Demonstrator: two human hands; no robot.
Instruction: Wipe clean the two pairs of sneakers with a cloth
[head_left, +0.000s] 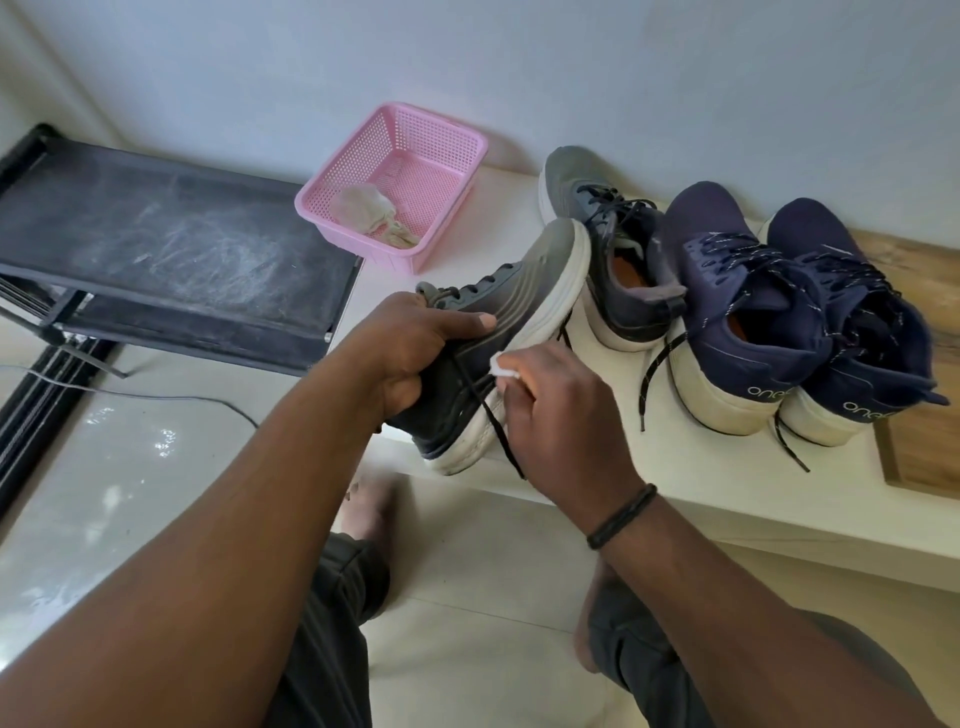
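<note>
Gripping the grey sneaker (498, 332) by its collar, my left hand (410, 348) curls round the smooth, ribbed upper and tilts it on edge over the front of the pale surface (675, 467), thick white foam sole turned right. My right hand (561, 405) pinches a small white cloth (501, 364) against that sole, fingers bunched tight. Its grey mate (608, 249) stands just behind, orange insole showing. Beside it sit two navy knit sneakers (779, 312) with speckled laces and chunky off-white soles; their heels carry white lettering starting "one", the rest unclear. A pink perforated plastic basket (452, 140) holds a crumpled beige rag (371, 213).
</note>
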